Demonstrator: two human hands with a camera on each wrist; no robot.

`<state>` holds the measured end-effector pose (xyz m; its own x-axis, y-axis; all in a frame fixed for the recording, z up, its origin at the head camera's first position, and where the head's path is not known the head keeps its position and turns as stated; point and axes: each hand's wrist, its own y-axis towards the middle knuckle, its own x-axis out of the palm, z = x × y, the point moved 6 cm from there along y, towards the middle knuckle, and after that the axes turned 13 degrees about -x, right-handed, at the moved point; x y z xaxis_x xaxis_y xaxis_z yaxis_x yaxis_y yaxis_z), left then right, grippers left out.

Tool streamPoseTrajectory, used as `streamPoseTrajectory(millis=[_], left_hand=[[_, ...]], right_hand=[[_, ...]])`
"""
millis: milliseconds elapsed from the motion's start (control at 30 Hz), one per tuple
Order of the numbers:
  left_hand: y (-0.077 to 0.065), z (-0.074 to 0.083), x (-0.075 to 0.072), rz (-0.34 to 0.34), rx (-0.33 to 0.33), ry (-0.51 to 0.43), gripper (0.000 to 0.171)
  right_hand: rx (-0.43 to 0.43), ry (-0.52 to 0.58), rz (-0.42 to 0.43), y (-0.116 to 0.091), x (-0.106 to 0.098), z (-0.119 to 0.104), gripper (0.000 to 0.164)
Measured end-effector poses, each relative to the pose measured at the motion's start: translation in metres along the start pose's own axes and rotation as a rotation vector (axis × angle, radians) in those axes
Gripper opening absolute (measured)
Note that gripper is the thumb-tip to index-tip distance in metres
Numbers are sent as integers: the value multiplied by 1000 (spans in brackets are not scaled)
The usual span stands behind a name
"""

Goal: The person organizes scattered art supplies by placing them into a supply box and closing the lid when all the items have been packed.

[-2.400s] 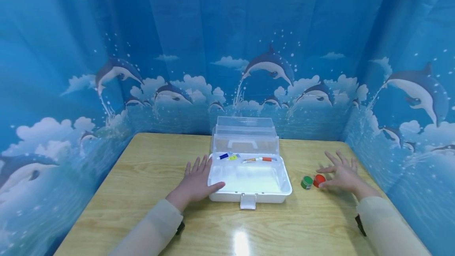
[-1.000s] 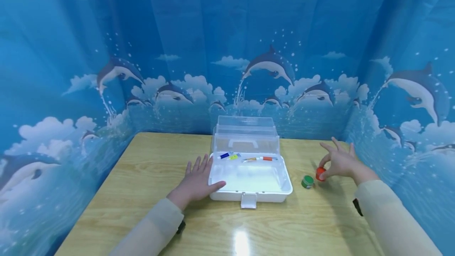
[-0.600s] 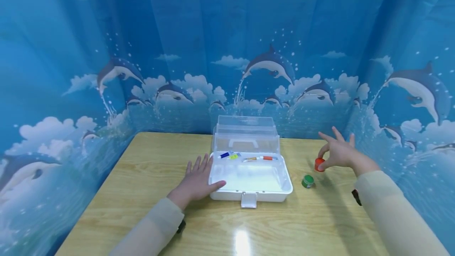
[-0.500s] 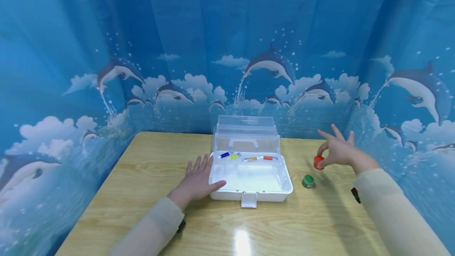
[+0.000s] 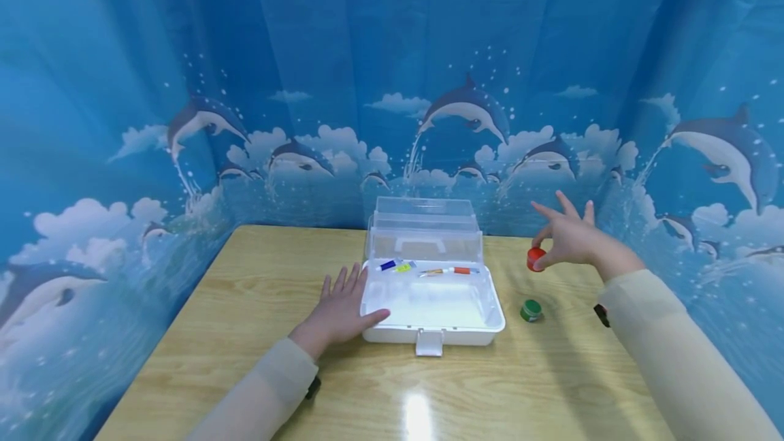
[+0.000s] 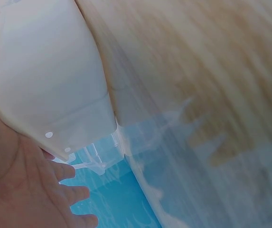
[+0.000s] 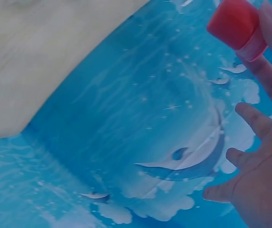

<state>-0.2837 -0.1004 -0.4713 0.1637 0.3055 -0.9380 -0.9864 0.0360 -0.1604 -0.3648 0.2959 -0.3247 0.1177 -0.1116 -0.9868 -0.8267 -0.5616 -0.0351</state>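
Observation:
Between thumb and index finger, my right hand (image 5: 572,238) pinches a small red paint jar (image 5: 535,259), raised over the right side of the table. The other fingers of that hand spread away from it. In the right wrist view the red jar (image 7: 235,23) shows at the upper right. A green-lidded paint jar (image 5: 531,310) stands on the table below. My left hand (image 5: 337,308) lies with straight fingers against the left side of a white plastic box (image 5: 431,337), its thumb over the front left rim. The box's clear lid (image 5: 425,223) is swung up at the back.
Inside the box, along its back, lie a blue paint tube (image 5: 388,265), a yellow one (image 5: 404,268) and brushes, one with an orange part (image 5: 462,270). The front latch (image 5: 429,344) hangs down. Dolphin-printed curtains (image 5: 306,87) surround the wooden table (image 5: 257,271).
My right hand has taken hold of the red jar beside the green one, lifted it off the table and moved it slightly left. The left hand has stayed at the box.

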Motion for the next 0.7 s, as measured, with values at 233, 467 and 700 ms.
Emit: streamPoseTrajectory(millis=[233, 467, 700], left_hand=[[0, 0, 0, -2, -3, 2, 102], [3, -3, 4, 7, 4, 9, 105], [3, -2, 3, 3, -1, 10, 110]], right_hand=[[-21, -14, 7, 16, -13, -19, 38], [-46, -4, 20, 38, -20, -36, 37], [-69, 33, 73, 63, -25, -51, 33]])
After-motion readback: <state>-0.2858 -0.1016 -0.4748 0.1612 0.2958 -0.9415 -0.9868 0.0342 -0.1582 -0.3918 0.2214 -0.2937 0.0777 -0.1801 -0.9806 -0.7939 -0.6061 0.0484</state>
